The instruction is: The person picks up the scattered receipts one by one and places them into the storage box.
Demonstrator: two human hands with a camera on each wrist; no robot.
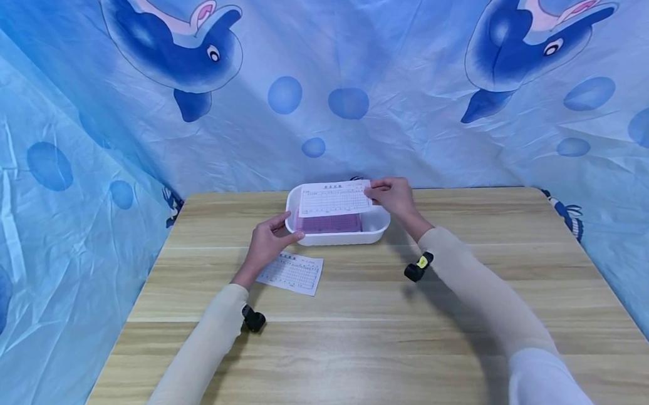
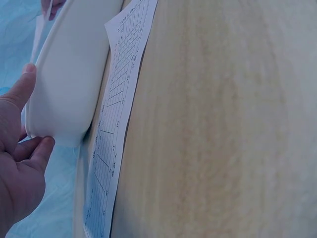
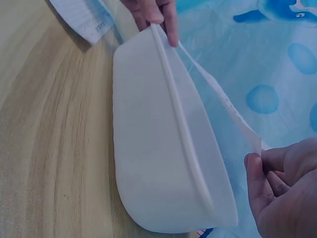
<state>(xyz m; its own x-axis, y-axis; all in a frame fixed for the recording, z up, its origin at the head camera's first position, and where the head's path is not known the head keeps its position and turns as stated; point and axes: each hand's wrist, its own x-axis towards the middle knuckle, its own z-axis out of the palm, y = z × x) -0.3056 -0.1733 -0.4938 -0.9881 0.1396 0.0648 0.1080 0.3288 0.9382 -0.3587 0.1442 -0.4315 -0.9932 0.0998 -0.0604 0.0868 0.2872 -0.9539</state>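
A white plastic basin with rounded ends stands near the table's back edge. My left hand grips its left end, thumb on the near rim and fingers at the end wall, as the left wrist view of the basin also shows. Above the basin, my right hand pinches the right edge of a white printed form. Inside lies a pink-purple sheet or pad, partly covered by the form. Another printed form lies on the table below my left hand, its left part hidden by the wrist.
The wooden table runs back to a blue curtain printed with dolphins, which also hangs along both sides. Dark-and-white patterned bits of cloth show at the table's right edge. Black cameras sit on both wrists.
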